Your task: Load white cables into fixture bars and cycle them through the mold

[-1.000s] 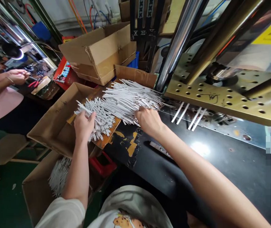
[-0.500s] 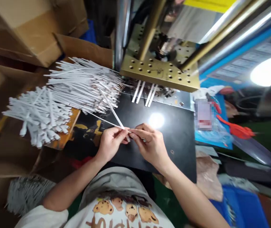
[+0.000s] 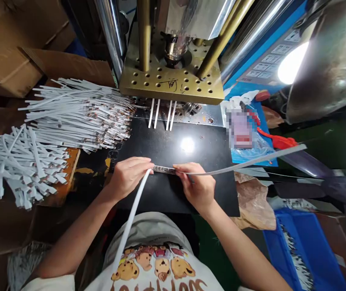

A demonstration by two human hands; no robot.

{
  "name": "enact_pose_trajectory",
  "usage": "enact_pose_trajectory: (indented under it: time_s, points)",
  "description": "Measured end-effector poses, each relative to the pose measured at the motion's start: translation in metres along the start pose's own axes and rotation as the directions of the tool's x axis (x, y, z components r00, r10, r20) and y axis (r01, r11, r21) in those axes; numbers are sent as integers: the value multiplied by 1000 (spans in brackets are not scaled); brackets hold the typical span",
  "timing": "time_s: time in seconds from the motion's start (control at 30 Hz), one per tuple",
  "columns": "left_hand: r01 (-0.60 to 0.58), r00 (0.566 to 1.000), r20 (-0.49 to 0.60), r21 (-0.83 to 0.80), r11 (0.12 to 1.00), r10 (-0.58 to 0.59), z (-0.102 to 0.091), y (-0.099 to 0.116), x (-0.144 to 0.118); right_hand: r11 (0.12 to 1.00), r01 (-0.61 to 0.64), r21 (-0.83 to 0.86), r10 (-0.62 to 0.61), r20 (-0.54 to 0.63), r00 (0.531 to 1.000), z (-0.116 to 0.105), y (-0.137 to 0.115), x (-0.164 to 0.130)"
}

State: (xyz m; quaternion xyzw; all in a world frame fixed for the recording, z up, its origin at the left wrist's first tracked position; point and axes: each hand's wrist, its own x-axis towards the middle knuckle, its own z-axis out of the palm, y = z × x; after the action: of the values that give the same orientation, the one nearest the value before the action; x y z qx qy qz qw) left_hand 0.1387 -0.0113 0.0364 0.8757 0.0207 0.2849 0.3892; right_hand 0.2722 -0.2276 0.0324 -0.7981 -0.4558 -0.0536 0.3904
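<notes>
Head view, looking down on a black plate (image 3: 191,194) in front of a press. We see the left hand (image 3: 127,176) near the plate's left edge, fingers pinched shut on one white strip (image 3: 130,218); this strip runs down from the hand toward the person's shirt. The right hand (image 3: 198,188) sits near the plate's middle, fingers closed on a second strip (image 3: 251,161), which arcs rightward past the plate's right edge and ends in the air above the clutter there. Between the two hands we note a short metal piece (image 3: 164,169), spanning the gap from thumb to thumb; we cannot tell how it joins the two strips. The hands are apart, level with each other, and both lie over the plate's near half.

At the plate's far edge we see four strip ends (image 3: 161,114) jutting out from under the brass block (image 3: 173,81) of the press, side by side in two pairs. Beyond the plate's left edge lie two heaps of strips: a long heap (image 3: 78,115) by the far-left corner, and a shorter heap (image 3: 21,161) farther left on a board. Cardboard boxes (image 3: 5,52) stand behind the heaps. Off the plate's right edge we see a lit lamp (image 3: 324,64), and a blue bin (image 3: 300,250) off the near-right corner.
</notes>
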Motion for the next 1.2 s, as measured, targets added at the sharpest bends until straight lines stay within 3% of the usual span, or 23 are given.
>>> enact_pose_trajectory:
  time_s: [0.1,0.3,0.5,0.67,0.73,0.8,0.87,0.9,0.97,1.07,1.13,1.2]
  points:
    - [-93,988,124,39,995,87,8,-4,2,989,92,116,-95,27,995,20,-8,-1]
    - [-169,978,144,126,977,151,7,-1,2,983,181,26,-182,67,981,31,-7,1]
    - [-183,960,258,298,937,105,-1,11,8,983,177,54,-182,89,979,35,-9,7]
    - [-149,967,240,282,948,80,8,5,4,974,224,-11,-221,120,968,35,-6,11]
    - [-136,972,225,281,950,73,11,2,2,968,251,4,-245,217,945,26,1,20]
    - [-158,967,239,270,950,93,8,1,1,963,252,91,-267,413,871,16,7,39]
    - [-179,964,243,290,940,109,-3,-2,1,957,239,165,-290,577,763,12,9,67]
    - [-178,967,236,335,925,101,-13,-5,1,957,234,170,-288,614,735,15,7,82]
    - [-126,980,196,513,849,27,-37,-13,1,968,230,97,-240,618,749,31,-3,113]
    - [-70,982,165,770,634,-93,-72,-31,1,972,208,-114,-104,581,807,76,-28,154]
    - [-108,975,196,835,540,-109,-87,-44,1,951,204,-232,-32,582,812,106,-44,175]
    - [-135,973,212,846,516,-93,-92,-53,2,935,210,-285,0,595,804,124,-53,189]
